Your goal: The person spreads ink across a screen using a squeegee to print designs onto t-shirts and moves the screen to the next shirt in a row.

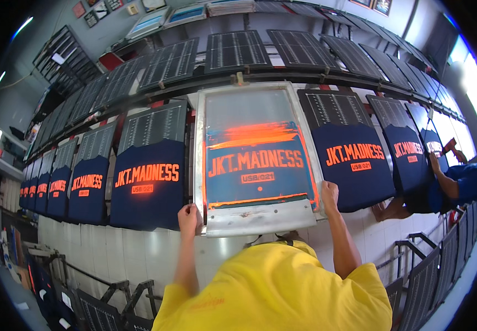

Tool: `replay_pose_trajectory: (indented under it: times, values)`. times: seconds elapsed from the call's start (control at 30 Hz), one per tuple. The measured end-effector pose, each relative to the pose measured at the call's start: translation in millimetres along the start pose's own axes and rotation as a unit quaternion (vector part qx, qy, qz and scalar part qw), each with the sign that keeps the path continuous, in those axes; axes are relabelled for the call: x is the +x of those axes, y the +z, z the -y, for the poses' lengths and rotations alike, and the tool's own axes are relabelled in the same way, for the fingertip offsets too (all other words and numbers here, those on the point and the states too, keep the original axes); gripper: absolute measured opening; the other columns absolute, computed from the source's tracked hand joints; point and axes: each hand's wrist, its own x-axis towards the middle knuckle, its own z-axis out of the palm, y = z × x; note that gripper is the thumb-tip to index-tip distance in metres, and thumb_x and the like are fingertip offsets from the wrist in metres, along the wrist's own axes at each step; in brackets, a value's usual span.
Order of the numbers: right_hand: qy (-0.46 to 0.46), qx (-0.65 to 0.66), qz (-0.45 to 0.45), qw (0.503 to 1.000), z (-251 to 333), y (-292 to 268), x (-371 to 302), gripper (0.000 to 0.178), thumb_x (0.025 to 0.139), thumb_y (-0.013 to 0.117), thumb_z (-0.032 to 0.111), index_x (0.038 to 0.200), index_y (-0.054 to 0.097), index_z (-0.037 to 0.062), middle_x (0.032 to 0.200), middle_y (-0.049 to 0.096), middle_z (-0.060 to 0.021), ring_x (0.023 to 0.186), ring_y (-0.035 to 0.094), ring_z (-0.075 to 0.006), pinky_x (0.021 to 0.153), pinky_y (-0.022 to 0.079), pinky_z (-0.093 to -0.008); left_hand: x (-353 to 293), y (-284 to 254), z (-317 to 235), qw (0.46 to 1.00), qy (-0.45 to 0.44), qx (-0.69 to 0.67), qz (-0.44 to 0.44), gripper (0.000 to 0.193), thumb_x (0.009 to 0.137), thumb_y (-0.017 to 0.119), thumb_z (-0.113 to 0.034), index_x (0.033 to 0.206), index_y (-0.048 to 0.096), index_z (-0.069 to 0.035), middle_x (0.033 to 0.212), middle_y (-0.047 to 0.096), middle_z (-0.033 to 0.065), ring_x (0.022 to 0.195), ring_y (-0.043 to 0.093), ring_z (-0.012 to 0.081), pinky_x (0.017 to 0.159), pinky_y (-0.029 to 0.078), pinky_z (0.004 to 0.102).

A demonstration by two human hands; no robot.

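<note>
In front of me lies a screen printing frame [199, 138] with a pale metal border, set over a board. Its mesh [244, 105] carries a blue stencil with lettering, and streaks of bright orange ink [249, 134] cross the upper part. A wide silver metal bar with bolts [260, 218] spans the near end, beside a thin line of orange. My left hand [190, 218] is closed at the frame's near left corner. Higher up, my right hand [329, 196] is closed against its right edge. What lies beneath the screen is mostly hidden.
Navy shirts with orange prints lie on boards either side, the nearest being a left shirt [146, 193] and a right shirt [354, 176]. Bare black boards [237, 49] line the row behind. At right, another person [442, 185] reaches toward a shirt. Metal racks [122, 287] stand behind me.
</note>
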Motion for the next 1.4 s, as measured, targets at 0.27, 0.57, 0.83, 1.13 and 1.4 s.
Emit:
replay_pose_trajectory:
  times: [0.27,0.57,0.83,1.13,1.4]
  values:
    - [0.042,-0.027,0.004,0.999,13,2,-4,0.036,0.086,0.048,0.027,0.078,0.063,-0.0053,0.078,0.061,-0.0281,0.076,0.063,-0.0446,0.069,0.046,-0.0489,4,-13,1,0.998,-0.025,0.029,0.043,0.029,0.094,0.06,-0.019,0.102,0.066,0.008,0.086,0.064,0.0043,0.077,0.054,0.0099,0.07,0.044,0.0264]
    - [0.042,-0.014,-0.019,0.999,18,4,-12,0.035,0.087,0.048,0.027,0.075,0.058,-0.0043,0.069,0.054,-0.0239,0.063,0.054,-0.0349,0.064,0.043,-0.0463,14,-23,-9,0.987,-0.014,0.144,0.069,0.031,0.091,0.06,-0.024,0.099,0.069,0.004,0.087,0.07,0.0129,0.08,0.065,0.0198,0.074,0.05,0.0352]
    - [0.029,-0.057,-0.02,0.998,15,14,-16,0.037,0.091,0.046,0.028,0.083,0.066,-0.0016,0.086,0.064,-0.026,0.087,0.062,-0.046,0.078,0.048,-0.0511,25,-21,-4,0.97,-0.005,0.21,0.124,0.031,0.089,0.059,-0.026,0.098,0.07,0.003,0.083,0.071,0.014,0.076,0.068,0.0232,0.071,0.051,0.0388]
    - [0.025,-0.052,-0.018,0.998,16,12,-15,0.038,0.092,0.045,0.029,0.082,0.065,-0.0019,0.087,0.064,-0.0252,0.087,0.061,-0.046,0.078,0.048,-0.0509,15,-15,-20,0.966,0.061,0.239,0.078,0.035,0.092,0.058,-0.03,0.096,0.07,0.003,0.083,0.07,0.0174,0.075,0.068,0.0292,0.072,0.051,0.0384]
    - [0.047,-0.033,0.008,0.998,17,11,-12,0.038,0.093,0.045,0.031,0.084,0.064,-0.0014,0.09,0.065,-0.0246,0.089,0.061,-0.045,0.078,0.047,-0.0493,9,-11,-22,0.97,0.04,0.235,0.049,0.034,0.093,0.058,-0.028,0.095,0.069,0.004,0.083,0.071,0.0173,0.076,0.068,0.0262,0.07,0.049,0.0383]
